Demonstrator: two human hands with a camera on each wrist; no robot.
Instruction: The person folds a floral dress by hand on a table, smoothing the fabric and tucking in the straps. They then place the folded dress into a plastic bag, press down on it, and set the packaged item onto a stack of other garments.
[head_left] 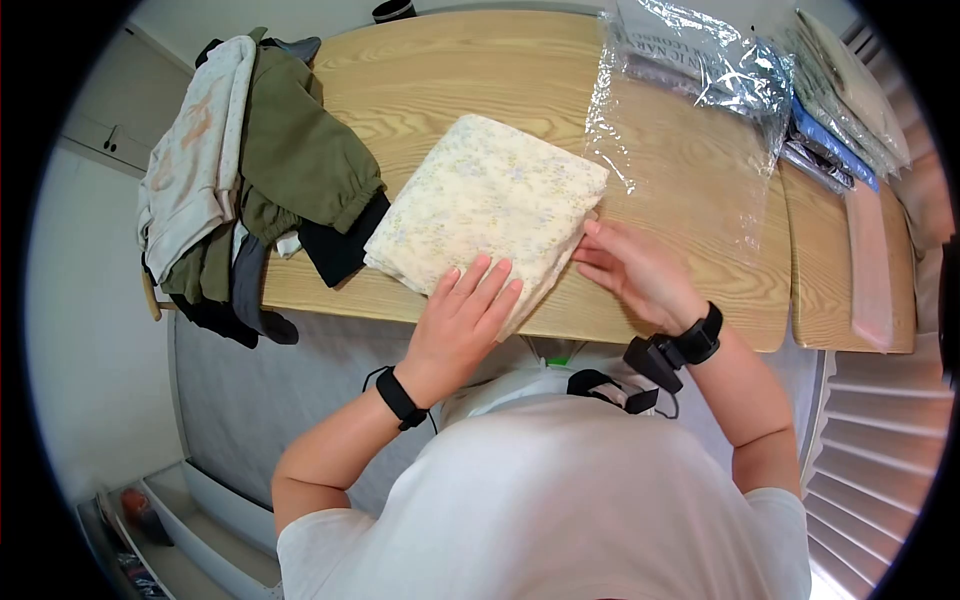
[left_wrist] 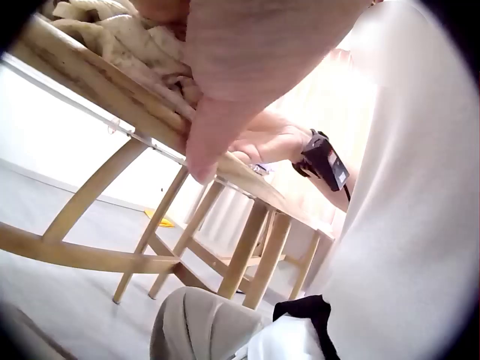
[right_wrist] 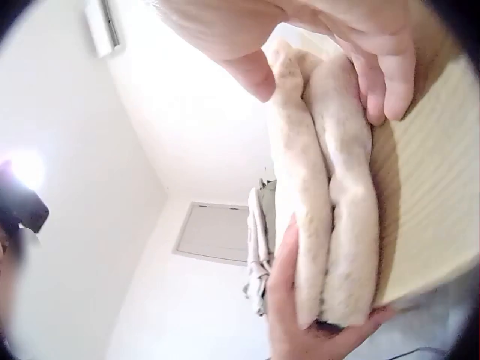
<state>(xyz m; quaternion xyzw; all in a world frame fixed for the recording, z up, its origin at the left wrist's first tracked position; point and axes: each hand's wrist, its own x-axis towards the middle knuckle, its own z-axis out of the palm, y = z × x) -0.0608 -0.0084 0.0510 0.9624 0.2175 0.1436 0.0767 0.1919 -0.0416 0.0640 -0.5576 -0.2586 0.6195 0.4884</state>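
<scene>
The floral cloth (head_left: 490, 195) lies folded in front of you, near the front edge of the bench (head_left: 470, 55), between a pile of clothes (head_left: 300, 130) and a clear plastic bag (head_left: 700, 170). Your left hand (head_left: 460, 320) rests on its near side, fingers straight across the top layer. Your right hand (head_left: 650, 275) touches the right edge, relaxed fingers low, well parted from the thumb. You seem to be squaring up the folded layers; the next move likely calls for gentle, even pressure from both sides so that no layer slips.
</scene>
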